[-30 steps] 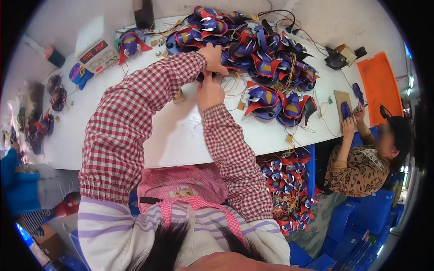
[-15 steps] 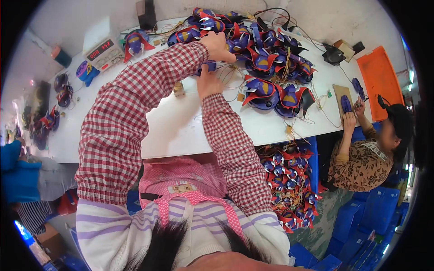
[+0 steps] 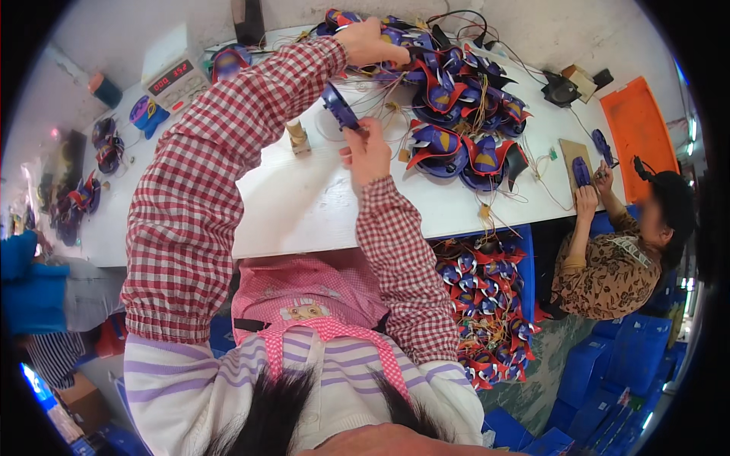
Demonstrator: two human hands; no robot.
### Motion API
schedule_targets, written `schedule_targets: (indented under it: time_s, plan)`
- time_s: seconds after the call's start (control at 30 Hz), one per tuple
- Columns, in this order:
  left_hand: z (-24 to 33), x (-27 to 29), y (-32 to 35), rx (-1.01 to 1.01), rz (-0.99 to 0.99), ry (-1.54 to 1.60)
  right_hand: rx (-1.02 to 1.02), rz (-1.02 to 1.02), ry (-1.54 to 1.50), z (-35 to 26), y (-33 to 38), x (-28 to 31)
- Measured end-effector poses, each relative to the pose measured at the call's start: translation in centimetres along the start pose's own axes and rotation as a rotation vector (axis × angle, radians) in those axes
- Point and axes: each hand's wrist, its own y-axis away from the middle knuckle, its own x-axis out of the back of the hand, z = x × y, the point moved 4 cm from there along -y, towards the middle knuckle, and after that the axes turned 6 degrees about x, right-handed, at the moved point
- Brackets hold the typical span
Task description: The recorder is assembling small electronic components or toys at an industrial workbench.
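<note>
My left hand (image 3: 371,43) reaches into the far pile of purple and red winged toy pieces (image 3: 441,87). Its thumb and fingers are apart around a purple toy piece (image 3: 397,35), and its fingertips are partly hidden there. Nearer to me, my right hand (image 3: 368,153) is closed in a pinch on the lower end of a round, dark purple plastic part (image 3: 340,107). That part is held tilted above the white table (image 3: 293,205), with thin wires close behind it. A small wooden block (image 3: 298,139) stands left of it.
A power supply with a red display (image 3: 176,82) and a blue tape dispenser (image 3: 147,116) stand at the left. A blue bin (image 3: 528,266) full of similar pieces is below the table edge. On the right, a co-worker (image 3: 612,266) handles a purple part beside an orange tray (image 3: 642,133).
My left hand has moved farther away, deeper over the pile. The right hand has drawn back toward me and slightly right, bringing the round purple part into plain view. The hands are now apart.
</note>
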Motion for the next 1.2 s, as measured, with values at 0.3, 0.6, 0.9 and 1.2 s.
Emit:
schedule_targets:
  time_s: [0.3,0.6,0.9,1.2]
  plan:
    - [4.8,1.6,2.4,-0.172,0.034,0.423,0.709,0.103,0.532,-2.4,6.9,4.7]
    - [1.7,-0.8,2.0,-0.169,0.172,0.245,0.623,-0.006,0.163,-4.3,10.1,9.4]
    - [8.2,11.3,7.8,-0.417,0.381,0.945,0.626,0.079,0.033,-6.4,12.1,13.1]
    - [2.5,13.9,23.8,-0.368,0.591,0.965,1.037,-0.259,0.733,-11.7,14.5,10.0]
